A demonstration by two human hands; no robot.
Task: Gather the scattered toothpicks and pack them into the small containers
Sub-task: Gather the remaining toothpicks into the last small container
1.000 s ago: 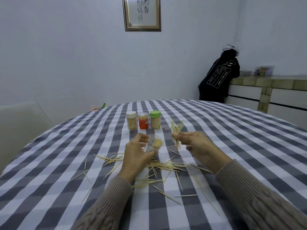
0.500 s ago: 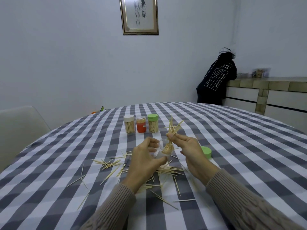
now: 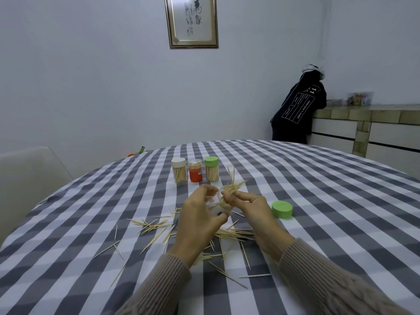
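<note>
My left hand (image 3: 200,220) grips a small clear container (image 3: 218,204), tilted toward the right, above the table. My right hand (image 3: 251,204) pinches a bundle of toothpicks (image 3: 231,187) whose lower ends sit in the container's mouth; the upper ends fan out above my fingers. Several loose toothpicks (image 3: 156,227) lie scattered on the checked tablecloth (image 3: 318,201) below and left of my hands. A loose green lid (image 3: 282,209) lies just right of my right hand.
Three closed containers stand in a row behind my hands: a white-lidded one (image 3: 179,170), a red one (image 3: 195,170) and a green-lidded one (image 3: 211,169). A pale chair (image 3: 27,173) stands at the left. A person in a dark top (image 3: 297,114) leans on a counter far right.
My right hand brought the toothpick bundle left and down into the mouth of the container. The container in my left hand now tilts toward it. The green lid came into view.
</note>
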